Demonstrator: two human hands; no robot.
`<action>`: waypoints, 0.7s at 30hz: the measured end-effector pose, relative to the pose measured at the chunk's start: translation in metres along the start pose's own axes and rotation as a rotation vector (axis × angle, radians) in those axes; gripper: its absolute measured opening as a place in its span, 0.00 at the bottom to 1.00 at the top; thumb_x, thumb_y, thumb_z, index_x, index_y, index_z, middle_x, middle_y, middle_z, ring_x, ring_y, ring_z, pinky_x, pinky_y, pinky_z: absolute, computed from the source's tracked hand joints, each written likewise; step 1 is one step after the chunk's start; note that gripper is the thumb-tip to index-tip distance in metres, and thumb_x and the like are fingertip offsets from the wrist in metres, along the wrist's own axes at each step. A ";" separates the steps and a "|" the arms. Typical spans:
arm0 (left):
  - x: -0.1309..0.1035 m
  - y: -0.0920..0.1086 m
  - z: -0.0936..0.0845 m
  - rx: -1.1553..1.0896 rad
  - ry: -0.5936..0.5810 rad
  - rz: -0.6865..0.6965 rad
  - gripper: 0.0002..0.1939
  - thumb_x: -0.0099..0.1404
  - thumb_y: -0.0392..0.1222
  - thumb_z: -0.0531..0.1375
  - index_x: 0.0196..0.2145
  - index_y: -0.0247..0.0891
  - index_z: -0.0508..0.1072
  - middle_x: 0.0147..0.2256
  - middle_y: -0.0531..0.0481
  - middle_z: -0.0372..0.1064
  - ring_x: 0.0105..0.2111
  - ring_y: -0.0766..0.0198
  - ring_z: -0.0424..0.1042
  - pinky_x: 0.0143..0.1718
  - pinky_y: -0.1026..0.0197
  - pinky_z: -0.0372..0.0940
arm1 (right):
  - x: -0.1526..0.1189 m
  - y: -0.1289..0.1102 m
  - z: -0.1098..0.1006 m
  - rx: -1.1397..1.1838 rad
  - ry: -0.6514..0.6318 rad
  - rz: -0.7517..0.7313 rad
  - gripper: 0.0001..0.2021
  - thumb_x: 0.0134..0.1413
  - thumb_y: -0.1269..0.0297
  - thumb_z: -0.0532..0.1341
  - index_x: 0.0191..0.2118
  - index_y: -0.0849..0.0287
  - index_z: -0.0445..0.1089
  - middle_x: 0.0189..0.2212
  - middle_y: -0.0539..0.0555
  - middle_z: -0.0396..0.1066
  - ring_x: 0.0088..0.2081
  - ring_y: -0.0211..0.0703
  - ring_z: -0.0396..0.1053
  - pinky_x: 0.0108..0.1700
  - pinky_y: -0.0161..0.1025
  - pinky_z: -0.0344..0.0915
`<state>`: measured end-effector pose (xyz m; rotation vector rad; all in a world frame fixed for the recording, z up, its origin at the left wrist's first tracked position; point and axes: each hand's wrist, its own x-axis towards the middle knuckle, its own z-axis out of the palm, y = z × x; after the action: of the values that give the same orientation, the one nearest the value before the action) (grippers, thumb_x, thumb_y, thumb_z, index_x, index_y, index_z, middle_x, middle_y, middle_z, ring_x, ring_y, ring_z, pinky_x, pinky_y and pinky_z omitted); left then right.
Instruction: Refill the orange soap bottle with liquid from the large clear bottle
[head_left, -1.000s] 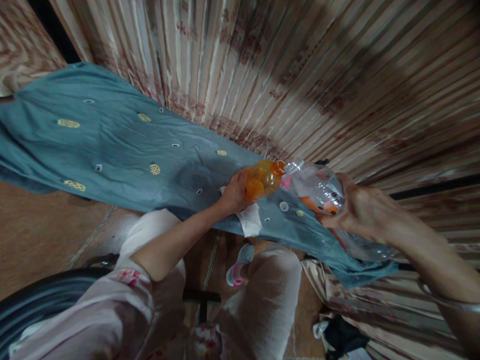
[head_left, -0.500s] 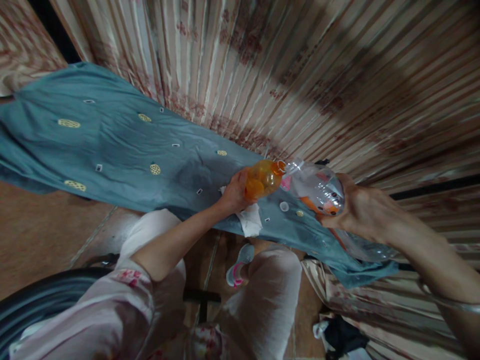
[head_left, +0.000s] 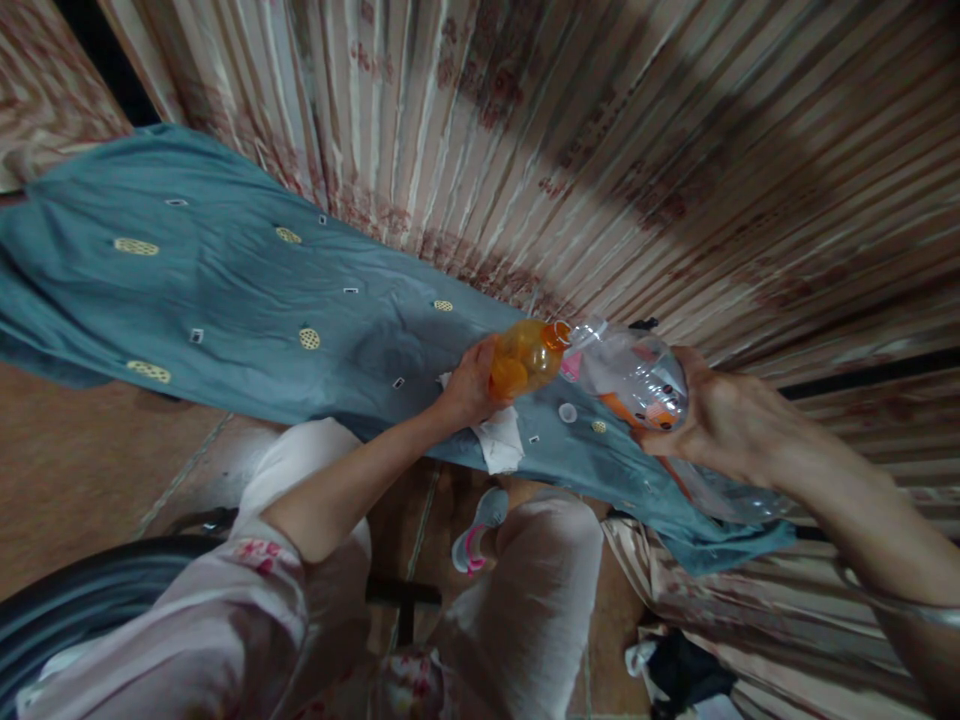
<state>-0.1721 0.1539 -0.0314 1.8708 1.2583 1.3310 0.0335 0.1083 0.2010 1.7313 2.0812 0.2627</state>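
My left hand is wrapped round an orange plastic bottle, tilted with its mouth to the right. Closed round the lower part of a clear plastic bottle with an orange label is my right hand. The two bottle necks meet mouth to mouth, or nearly so; I cannot tell whether liquid passes between them. Beneath my left hand lies a white tissue. A small white cap rests on the cloth below the necks. Behind my right wrist, another clear bottle lies on its side.
A long narrow surface is covered by a blue-green cloth with pineapple prints. Pleated curtains hang right behind it. My knees are close to its front edge. A black chair stands at lower left, and a dark bundle lies at lower right.
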 end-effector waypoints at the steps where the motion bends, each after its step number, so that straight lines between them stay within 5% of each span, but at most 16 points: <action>1: 0.000 0.000 0.000 0.004 0.001 -0.004 0.46 0.45 0.36 0.68 0.59 0.37 0.52 0.56 0.37 0.61 0.58 0.44 0.62 0.58 0.42 0.61 | 0.000 0.000 0.000 0.001 0.001 -0.001 0.42 0.40 0.42 0.62 0.58 0.62 0.54 0.24 0.56 0.74 0.31 0.61 0.75 0.27 0.40 0.61; 21: 0.000 -0.002 0.001 -0.004 0.000 -0.011 0.49 0.43 0.36 0.70 0.60 0.34 0.52 0.57 0.35 0.61 0.59 0.44 0.61 0.57 0.44 0.62 | -0.001 -0.001 0.000 0.015 0.028 -0.023 0.40 0.41 0.43 0.62 0.58 0.62 0.56 0.25 0.56 0.74 0.32 0.59 0.74 0.28 0.40 0.62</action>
<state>-0.1718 0.1545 -0.0338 1.8589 1.2632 1.3265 0.0329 0.1070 0.2009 1.7212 2.1272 0.2666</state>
